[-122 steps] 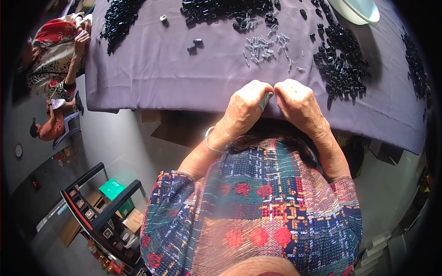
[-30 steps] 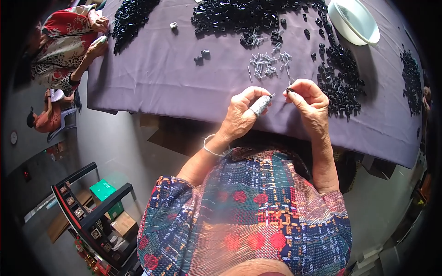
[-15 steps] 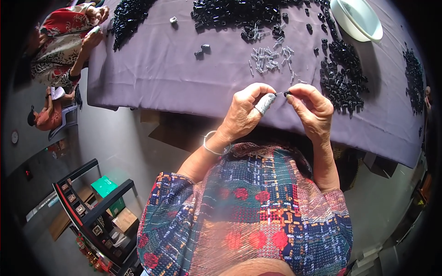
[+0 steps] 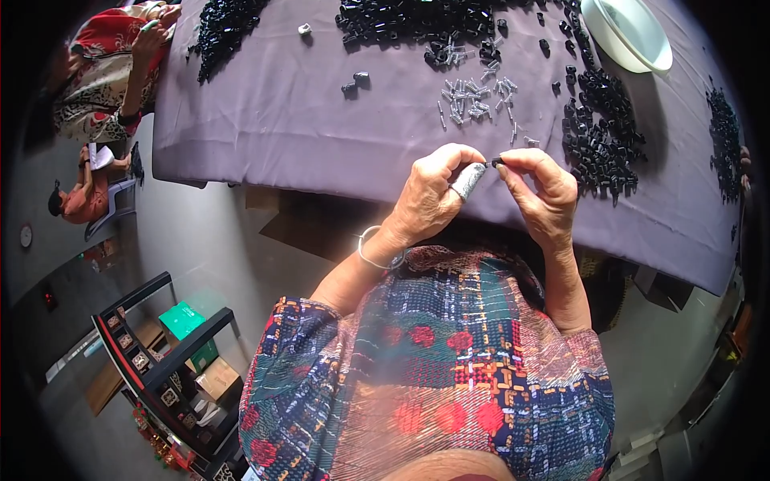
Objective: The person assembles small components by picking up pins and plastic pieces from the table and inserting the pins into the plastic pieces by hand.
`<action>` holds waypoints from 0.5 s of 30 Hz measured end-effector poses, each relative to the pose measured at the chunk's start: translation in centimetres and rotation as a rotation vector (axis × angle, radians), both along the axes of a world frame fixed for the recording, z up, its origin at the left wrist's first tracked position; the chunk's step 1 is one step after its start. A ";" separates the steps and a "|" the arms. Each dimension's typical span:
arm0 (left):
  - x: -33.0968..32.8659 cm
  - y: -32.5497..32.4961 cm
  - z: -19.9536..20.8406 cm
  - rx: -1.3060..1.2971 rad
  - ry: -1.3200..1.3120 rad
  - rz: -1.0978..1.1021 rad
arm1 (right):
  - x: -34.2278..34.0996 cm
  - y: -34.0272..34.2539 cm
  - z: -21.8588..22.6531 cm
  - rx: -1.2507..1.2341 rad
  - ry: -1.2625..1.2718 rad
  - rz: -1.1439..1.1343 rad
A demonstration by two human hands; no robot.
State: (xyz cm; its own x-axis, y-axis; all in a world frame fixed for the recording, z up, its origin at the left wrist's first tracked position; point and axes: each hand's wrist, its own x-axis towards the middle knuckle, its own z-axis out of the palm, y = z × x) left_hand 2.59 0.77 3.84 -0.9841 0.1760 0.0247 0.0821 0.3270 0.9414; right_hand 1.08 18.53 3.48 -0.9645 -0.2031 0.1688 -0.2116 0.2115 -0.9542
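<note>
Close together over the near table edge, my two hands meet fingertip to fingertip. My left hand point(image 4: 435, 191) is pinched on a thin, spring-like metal piece, now mostly hidden by the fingers; its thumb is wrapped in silvery tape point(image 4: 468, 181). My right hand point(image 4: 545, 192) pinches a small black plastic part point(image 4: 496, 162) between thumb and forefinger. The two pieces touch or nearly touch; I cannot tell whether one sits inside the other. Just beyond my hands lies a loose pile of small silvery springs point(image 4: 467, 100). A heap of black plastic parts point(image 4: 601, 132) lies right of my right hand.
A purple-grey cloth point(image 4: 265, 136) covers the table. More black parts point(image 4: 413, 22) are heaped at the far side, with another heap point(image 4: 224, 32) far left. A pale plastic basin point(image 4: 630, 36) stands far right. Another person's patterned sleeve point(image 4: 108, 88) is at the left edge.
My hands have drawn slightly closer, bringing the metal piece up to the black part. The gap between them has closed. At far left, the other person's hands have shifted.
</note>
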 end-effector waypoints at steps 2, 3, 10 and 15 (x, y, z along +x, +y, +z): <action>0.0 0.0 0.0 -0.002 0.000 -0.006 | 0.0 -0.1 0.0 0.035 -0.004 0.017; 0.0 0.0 0.0 -0.003 0.002 -0.014 | 0.1 -0.2 -0.1 0.035 -0.005 0.016; 0.1 -0.3 0.1 0.158 -0.234 0.001 | 0.1 -0.3 -0.2 0.005 -0.045 0.000; 0.0 -0.5 0.3 0.136 -0.277 -0.021 | 0.3 -0.2 -0.5 -0.014 -0.079 0.019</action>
State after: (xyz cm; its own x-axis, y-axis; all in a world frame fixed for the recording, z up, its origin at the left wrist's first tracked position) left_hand 2.64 0.28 4.15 -0.9528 0.2096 -0.2195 -0.1786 0.1974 0.9639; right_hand 1.38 18.35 3.02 -0.9708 -0.2201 0.0955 -0.1396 0.1943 -0.9710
